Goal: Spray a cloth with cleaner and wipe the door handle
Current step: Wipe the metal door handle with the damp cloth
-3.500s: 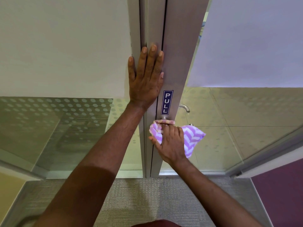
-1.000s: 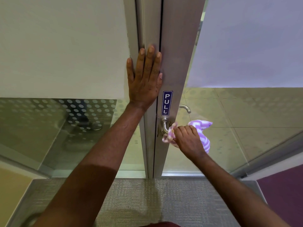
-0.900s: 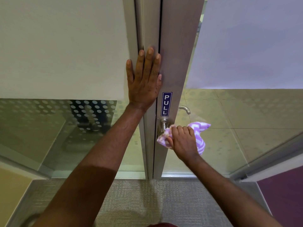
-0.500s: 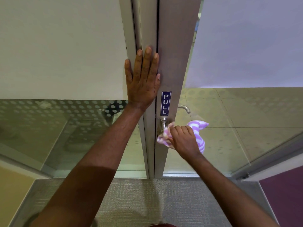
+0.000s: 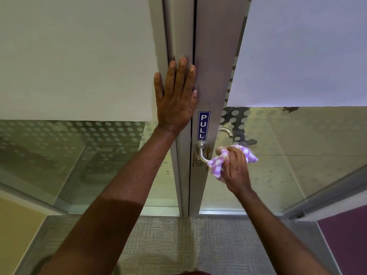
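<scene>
Cloth (image 5: 217,165) within right-hand grip (image 5: 236,169)

Two hands are in view: the left hand (image 5: 175,96) and the right hand (image 5: 236,167). There is one cloth (image 5: 218,165), purple and white. Two door handles show: one near handle (image 5: 202,154) on this side, and one far handle (image 5: 226,131) seen through the glass. One blue PULL sign (image 5: 204,125) sits on the frame. Beyond the glass, one passer-by's legs (image 5: 239,126) appear, perhaps two shoes.
</scene>
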The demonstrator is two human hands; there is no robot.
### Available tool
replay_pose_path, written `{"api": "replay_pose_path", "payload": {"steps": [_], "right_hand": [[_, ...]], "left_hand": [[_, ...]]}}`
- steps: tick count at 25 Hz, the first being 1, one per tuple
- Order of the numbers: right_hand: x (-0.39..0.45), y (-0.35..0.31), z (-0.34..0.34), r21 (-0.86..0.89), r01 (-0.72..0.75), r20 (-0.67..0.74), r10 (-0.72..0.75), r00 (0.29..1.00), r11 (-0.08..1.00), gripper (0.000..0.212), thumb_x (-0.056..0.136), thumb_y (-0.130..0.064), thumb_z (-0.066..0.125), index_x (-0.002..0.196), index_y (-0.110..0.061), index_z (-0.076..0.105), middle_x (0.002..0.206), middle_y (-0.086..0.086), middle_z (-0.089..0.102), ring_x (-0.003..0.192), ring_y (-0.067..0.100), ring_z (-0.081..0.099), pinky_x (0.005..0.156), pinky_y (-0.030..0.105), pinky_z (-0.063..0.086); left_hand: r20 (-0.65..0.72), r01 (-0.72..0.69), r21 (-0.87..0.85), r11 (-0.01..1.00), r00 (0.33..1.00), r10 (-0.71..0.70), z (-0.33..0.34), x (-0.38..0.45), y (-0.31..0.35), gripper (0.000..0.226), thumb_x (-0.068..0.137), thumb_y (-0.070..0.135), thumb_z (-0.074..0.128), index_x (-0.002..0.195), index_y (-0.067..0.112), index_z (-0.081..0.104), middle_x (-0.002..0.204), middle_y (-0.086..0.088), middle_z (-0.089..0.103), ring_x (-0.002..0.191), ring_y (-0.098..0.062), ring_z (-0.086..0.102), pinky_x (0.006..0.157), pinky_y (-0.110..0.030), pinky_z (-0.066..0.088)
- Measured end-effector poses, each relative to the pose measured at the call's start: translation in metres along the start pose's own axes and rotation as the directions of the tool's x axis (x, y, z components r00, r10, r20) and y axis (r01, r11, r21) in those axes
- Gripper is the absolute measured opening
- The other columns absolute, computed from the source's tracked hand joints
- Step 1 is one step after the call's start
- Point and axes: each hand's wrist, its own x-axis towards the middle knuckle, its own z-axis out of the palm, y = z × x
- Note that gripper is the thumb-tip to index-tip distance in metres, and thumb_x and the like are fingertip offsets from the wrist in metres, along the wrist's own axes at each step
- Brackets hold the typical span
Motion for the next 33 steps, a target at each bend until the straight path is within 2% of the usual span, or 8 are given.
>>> {"api": "replay_pose_path", "payload": {"steps": [2, 6, 13, 15, 18, 21, 26, 33], "right_hand": [[0.001, -0.022, 0.012, 0.192, -0.288, -0.082, 0.308, 0.948, 0.938, 0.031, 0.111, -0.024, 0.033, 0.131, -0.01, 0.051, 0.133, 0.007, 0.048, 0.125, 0.023, 0.045, 0.101, 0.037, 0.04], [0.021, -0.049, 0.02, 0.569, -0.639, -0.036, 0.791, 0.611, 0.519, 0.014, 0.11, -0.032, 0.036, 0.119, -0.026, 0.045, 0.127, 0.006, 0.054, 0.116, 0.025, 0.058, 0.09, 0.04, 0.054], [0.037, -0.038, 0.016, 0.773, -0.614, 0.117, 0.916, 0.384, 0.159, 0.039, 0.11, -0.034, 0.03, 0.13, -0.011, 0.054, 0.126, 0.019, 0.067, 0.116, 0.037, 0.066, 0.101, 0.049, 0.053], [0.035, -0.041, 0.015, 0.75, -0.626, 0.086, 0.908, 0.41, 0.212, 0.034, 0.111, -0.034, 0.03, 0.124, -0.013, 0.053, 0.123, 0.014, 0.067, 0.114, 0.034, 0.066, 0.093, 0.042, 0.054], [0.018, -0.049, 0.016, 0.489, -0.599, -0.103, 0.724, 0.682, 0.634, 0.017, 0.11, -0.026, 0.035, 0.121, -0.02, 0.047, 0.125, 0.005, 0.057, 0.112, 0.024, 0.058, 0.08, 0.016, 0.046], [-0.003, -0.043, 0.021, 0.051, -0.407, -0.182, 0.409, 0.894, 0.912, 0.031, 0.106, -0.016, 0.045, 0.134, -0.003, 0.048, 0.138, 0.018, 0.052, 0.129, 0.036, 0.047, 0.109, 0.04, 0.043], [-0.019, -0.064, 0.04, -0.328, -0.014, 0.02, 0.021, 1.0, 0.945, 0.038, 0.1, -0.022, 0.053, 0.134, -0.006, 0.05, 0.128, 0.016, 0.055, 0.123, 0.037, 0.052, 0.12, 0.051, 0.028], [0.027, -0.096, 0.041, -0.528, -0.031, 0.134, 0.12, 0.984, 0.848, 0.03, 0.103, -0.021, 0.036, 0.123, -0.007, 0.053, 0.104, 0.012, 0.06, 0.086, 0.027, 0.06, 0.074, 0.04, 0.047]], "left_hand": [[-0.005, 0.0, 0.005, 1.0, 1.0, 0.0, 0.0, -0.001, 0.0, 0.049, 0.11, 0.032, 0.042, 0.153, 0.008, 0.045, 0.155, -0.017, 0.053, 0.145, -0.037, 0.046, 0.119, -0.063, 0.032], [-0.019, -0.005, -0.008, 1.0, 1.0, 0.005, 0.0, 0.0, 0.0, 0.049, 0.11, 0.032, 0.042, 0.154, 0.01, 0.041, 0.155, -0.017, 0.053, 0.145, -0.037, 0.046, 0.12, -0.063, 0.031], [-0.026, -0.01, -0.002, 1.0, 1.0, 0.01, 0.001, 0.0, 0.0, 0.05, 0.11, 0.033, 0.04, 0.155, 0.011, 0.037, 0.155, -0.016, 0.054, 0.146, -0.035, 0.043, 0.12, -0.063, 0.032], [-0.025, -0.007, -0.008, 1.0, 1.0, 0.006, 0.002, 0.0, 0.0, 0.05, 0.11, 0.033, 0.04, 0.155, 0.011, 0.036, 0.155, -0.016, 0.054, 0.147, -0.035, 0.04, 0.12, -0.062, 0.031], [-0.02, -0.007, -0.01, 1.0, 1.0, 0.007, 0.004, -0.001, -0.001, 0.05, 0.11, 0.033, 0.04, 0.155, 0.012, 0.035, 0.156, -0.016, 0.053, 0.148, -0.033, 0.034, 0.121, -0.061, 0.028], [-0.022, -0.01, -0.006, 1.0, 1.0, 0.01, 0.005, -0.001, -0.002, 0.05, 0.11, 0.034, 0.039, 0.155, 0.012, 0.034, 0.157, -0.016, 0.052, 0.149, -0.033, 0.033, 0.122, -0.06, 0.025], [-0.029, -0.012, -0.01, 1.0, 1.0, 0.012, 0.007, -0.001, -0.003, 0.05, 0.111, 0.033, 0.04, 0.156, 0.011, 0.034, 0.157, -0.016, 0.051, 0.149, -0.034, 0.033, 0.124, -0.059, 0.019], [-0.023, -0.019, 0.007, 1.0, 1.0, 0.02, 0.006, -0.002, -0.003, 0.05, 0.111, 0.034, 0.039, 0.156, 0.011, 0.034, 0.157, -0.016, 0.052, 0.149, -0.034, 0.033, 0.125, -0.058, 0.019]]}}
